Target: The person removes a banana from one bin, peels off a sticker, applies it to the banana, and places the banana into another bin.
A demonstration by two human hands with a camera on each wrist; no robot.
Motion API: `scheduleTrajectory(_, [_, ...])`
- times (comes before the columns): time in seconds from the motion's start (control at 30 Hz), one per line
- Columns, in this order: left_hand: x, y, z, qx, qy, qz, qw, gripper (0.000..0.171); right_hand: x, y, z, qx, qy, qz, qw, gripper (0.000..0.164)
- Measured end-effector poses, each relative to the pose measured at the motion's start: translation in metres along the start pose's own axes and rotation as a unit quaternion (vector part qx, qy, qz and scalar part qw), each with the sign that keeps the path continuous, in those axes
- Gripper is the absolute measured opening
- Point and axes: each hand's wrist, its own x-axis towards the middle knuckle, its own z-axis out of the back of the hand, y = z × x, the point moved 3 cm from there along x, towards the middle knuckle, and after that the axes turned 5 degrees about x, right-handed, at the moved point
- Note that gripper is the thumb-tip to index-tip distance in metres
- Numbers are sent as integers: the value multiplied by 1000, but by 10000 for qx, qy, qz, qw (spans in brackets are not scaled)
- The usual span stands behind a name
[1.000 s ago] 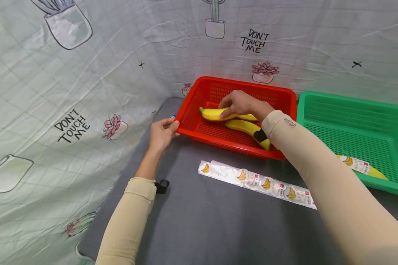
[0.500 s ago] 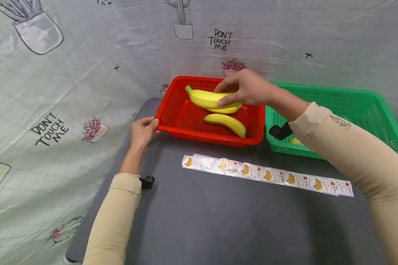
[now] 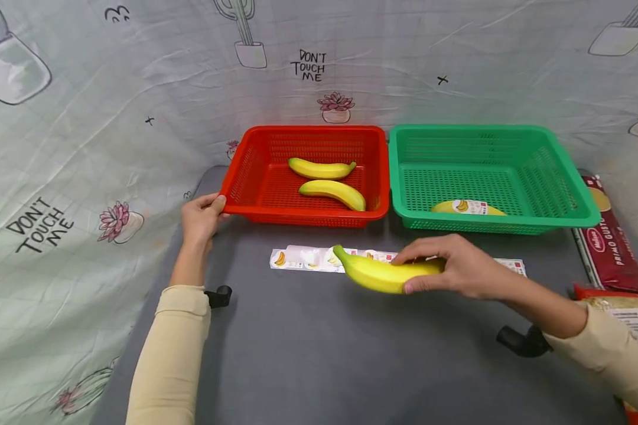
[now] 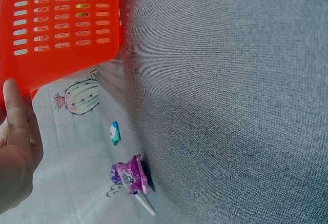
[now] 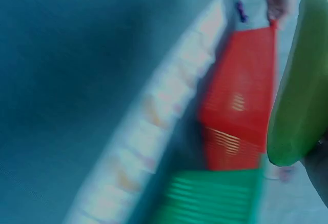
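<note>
In the head view my right hand (image 3: 459, 268) grips a yellow banana (image 3: 372, 274) by one end, stem pointing left, over the strip of banana stickers (image 3: 298, 258). That banana (image 5: 302, 80) looks greenish in the right wrist view, with the hand mostly out of frame. My left hand (image 3: 202, 218) pinches the front left corner of the red basket (image 3: 298, 214), thumb on the rim. Two more bananas, an upper one (image 3: 321, 170) and a lower one (image 3: 335, 192), lie in this basket. In the left wrist view the fingers (image 4: 18, 121) lie against the red plastic.
Beside the red basket stands a green basket (image 3: 489, 222) holding one banana with a sticker (image 3: 469, 206). At the right lie a dark red packet (image 3: 611, 236) and a yellowish bag (image 3: 632, 313). A purple packet (image 4: 130, 175) lies near the cloth wall at the left.
My right hand has lifted a banana out of the red basket and brought it forward over the sticker strip. The left hand keeps its hold on the basket corner; the head view has turned right.
</note>
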Motion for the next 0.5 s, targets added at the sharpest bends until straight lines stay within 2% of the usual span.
scheduleTrajectory(0.1, [0, 1, 2, 5, -49, 35, 10000, 41, -20, -26, -26, 244, 145, -100, 9995, 34])
scheduleTrajectory(0.2, [0, 1, 1, 128, -56, 13, 9999, 42, -34, -45, -43, 291, 321, -214, 9988, 31])
scheduleTrajectory(0.33, [0, 0, 1, 106, -78, -48, 9999, 42, -42, -59, -53, 254, 465, -344, 9980, 29])
scheduleTrajectory(0.5, [-1, -1, 0, 58, -64, -58, 9999, 42, -44, -64, -58, 127, 581, -515, 9969, 30])
